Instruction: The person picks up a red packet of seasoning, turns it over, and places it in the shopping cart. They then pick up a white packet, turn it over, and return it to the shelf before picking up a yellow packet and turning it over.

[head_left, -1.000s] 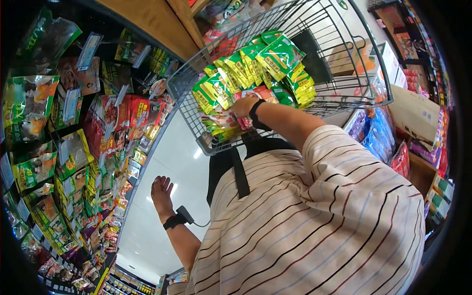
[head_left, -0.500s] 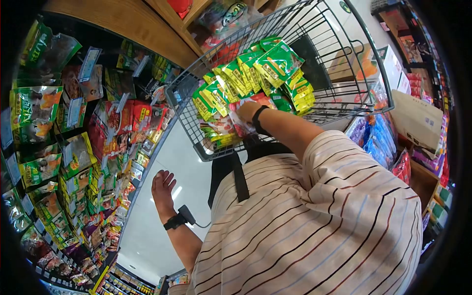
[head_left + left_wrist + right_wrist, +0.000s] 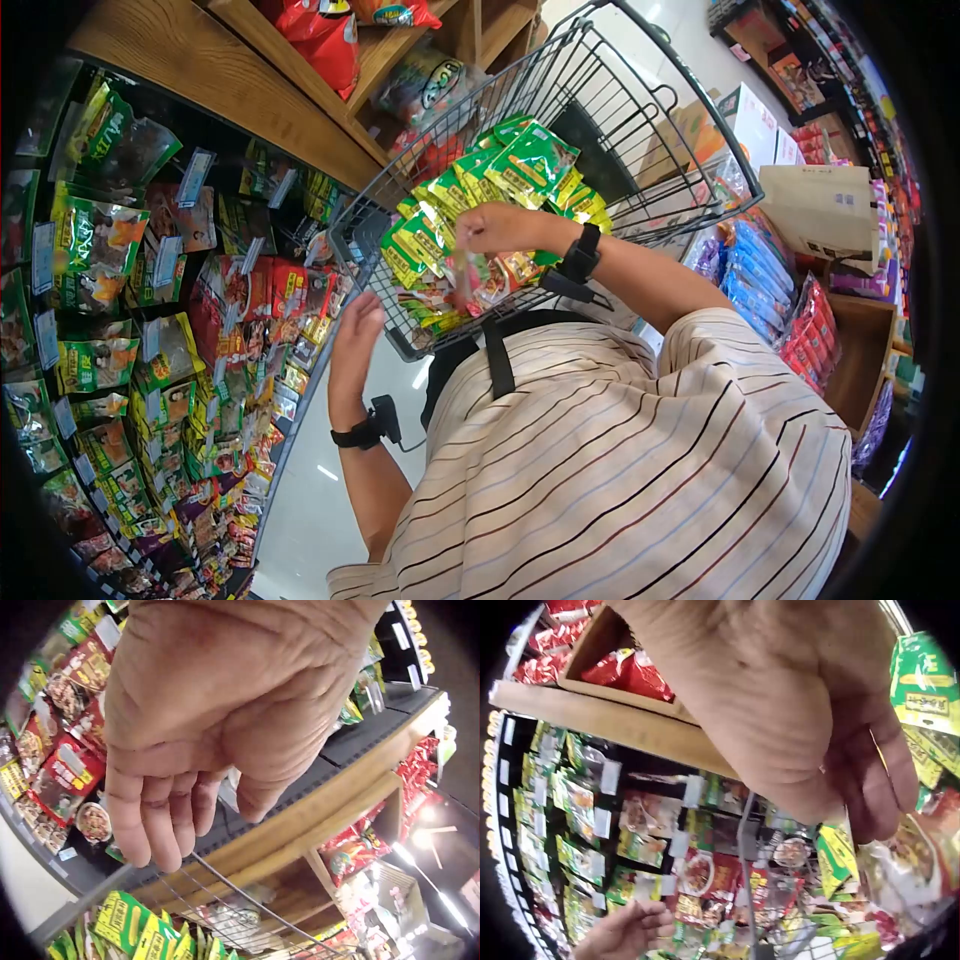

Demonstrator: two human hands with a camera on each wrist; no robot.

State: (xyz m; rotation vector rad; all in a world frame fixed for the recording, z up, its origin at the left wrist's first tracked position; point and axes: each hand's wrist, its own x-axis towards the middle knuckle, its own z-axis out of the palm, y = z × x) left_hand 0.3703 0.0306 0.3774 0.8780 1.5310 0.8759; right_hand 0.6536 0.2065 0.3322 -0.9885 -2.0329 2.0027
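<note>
Over the shopping cart [image 3: 740, 180], my right hand [image 3: 500, 228] has its fingers curled and pinches a clear-and-red packet [image 3: 911, 862], seen nearly edge-on in the head view. Beneath and around it in the basket lie several green-and-yellow packets [image 3: 535, 162], with mixed red ones nearer my body. My left hand [image 3: 357, 345] is beside the cart's near left corner, fingers loosely extended and holding nothing. In the left wrist view this hand [image 3: 225, 697] hangs palm in view above the cart's wire edge. The right fingertips are partly hidden.
Hanging snack packets [image 3: 100, 235] fill the shelf on the left. A wooden shelf [image 3: 200, 85] with red bags borders the cart's far left side. Cartons [image 3: 820, 210] and blue packs [image 3: 752, 275] stand on the right.
My right hand has lifted from among the packets with one in its fingers. My left hand has risen towards the cart's corner. The view has shifted, showing more of the wooden shelf.
</note>
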